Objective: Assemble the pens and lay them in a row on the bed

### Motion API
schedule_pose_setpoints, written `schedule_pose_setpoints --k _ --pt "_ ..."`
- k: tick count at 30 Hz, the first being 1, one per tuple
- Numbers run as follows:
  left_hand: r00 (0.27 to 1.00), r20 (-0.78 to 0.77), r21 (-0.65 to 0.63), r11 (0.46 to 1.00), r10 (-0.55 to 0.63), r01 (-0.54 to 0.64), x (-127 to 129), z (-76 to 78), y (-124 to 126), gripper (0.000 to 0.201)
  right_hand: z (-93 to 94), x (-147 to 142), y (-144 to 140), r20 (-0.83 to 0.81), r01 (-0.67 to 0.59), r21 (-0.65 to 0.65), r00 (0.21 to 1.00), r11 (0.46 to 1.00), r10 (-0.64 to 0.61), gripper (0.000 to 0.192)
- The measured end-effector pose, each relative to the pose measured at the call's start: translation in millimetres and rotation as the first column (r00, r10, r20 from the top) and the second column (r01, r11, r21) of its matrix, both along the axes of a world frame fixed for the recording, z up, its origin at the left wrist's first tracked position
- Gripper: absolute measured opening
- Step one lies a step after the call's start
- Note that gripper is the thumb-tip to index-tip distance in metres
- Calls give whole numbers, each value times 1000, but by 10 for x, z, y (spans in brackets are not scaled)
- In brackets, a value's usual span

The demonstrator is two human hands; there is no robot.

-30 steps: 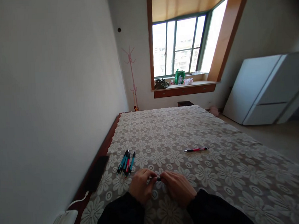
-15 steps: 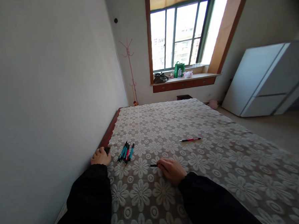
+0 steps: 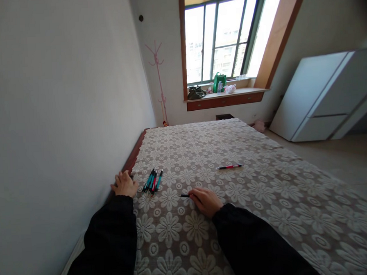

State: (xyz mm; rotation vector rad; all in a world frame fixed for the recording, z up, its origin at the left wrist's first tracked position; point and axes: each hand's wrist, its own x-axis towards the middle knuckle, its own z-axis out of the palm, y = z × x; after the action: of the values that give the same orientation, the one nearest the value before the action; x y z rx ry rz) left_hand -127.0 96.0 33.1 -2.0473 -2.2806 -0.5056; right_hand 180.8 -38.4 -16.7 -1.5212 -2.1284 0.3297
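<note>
My right hand (image 3: 206, 201) is closed around a pen (image 3: 184, 195), its dark end sticking out to the left just over the flowered tablecloth (image 3: 169, 228). My left hand (image 3: 125, 184) rests at the left edge of the table, fingers spread and bent over the dark wooden border. A bit of something dark shows by its fingers, mostly hidden. Between the hands, nearer the left one, lies a bunch of several pens (image 3: 152, 181), teal and red with black ends. Farther right, a lone red and black pen (image 3: 229, 166) lies crosswise on the cloth.
A white wall (image 3: 61, 98) runs close along the left side of the table. Beyond the far end stand a pink coat rack (image 3: 160, 79) and a window sill with a green bag (image 3: 219, 83). A white fridge (image 3: 319, 93) is at the right.
The view has tilted down slightly. My left hand's fingers have spread, and the black object seen by them before is now almost hidden. My right hand keeps its pen.
</note>
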Motion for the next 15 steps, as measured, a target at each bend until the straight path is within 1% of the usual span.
schedule_pose_setpoints --k 1,2,3,4,5,6,7,8,9,11,15 --pt "993 14 89 989 -119 117 117 52 -101 46 -4 -2 4 16 -3 14 1000 1000 3 25" --pt "958 33 141 951 -284 277 258 103 -221 44 -8 -4 9 33 -6 29 999 1000 5 25" --pt "890 55 175 882 -453 438 415 145 -357 39 -14 -6 14 51 -12 43 999 999 10 25" --pt "806 72 198 800 -588 566 581 174 -500 32 -19 -6 18 65 -14 58 998 998 10 25" --pt "711 82 188 711 -699 678 743 185 -641 28 -22 -4 21 76 -16 69 997 997 10 25" --pt "616 92 144 622 -783 770 893 178 -769 27 -21 0 21 84 -20 76 996 997 13 25" --pt "548 117 93 558 -828 825 1021 152 -874 26 -18 7 19 90 -27 78 996 997 20 25" --pt "508 151 37 518 -848 854 1122 111 -951 25 -10 17 13 95 -36 71 995 997 29 25" --pt "492 176 -5 499 -853 867 1194 58 -996 24 2 27 6 102 -46 55 994 997 40 25" --pt "494 218 -43 498 -841 866 1252 -67 -1007 21 31 45 -13 125 -58 11 990 998 57 25" --pt "475 328 -8 501 -817 866 1175 -281 -886 18 84 45 -37 187 -38 -69 981 997 50 27"
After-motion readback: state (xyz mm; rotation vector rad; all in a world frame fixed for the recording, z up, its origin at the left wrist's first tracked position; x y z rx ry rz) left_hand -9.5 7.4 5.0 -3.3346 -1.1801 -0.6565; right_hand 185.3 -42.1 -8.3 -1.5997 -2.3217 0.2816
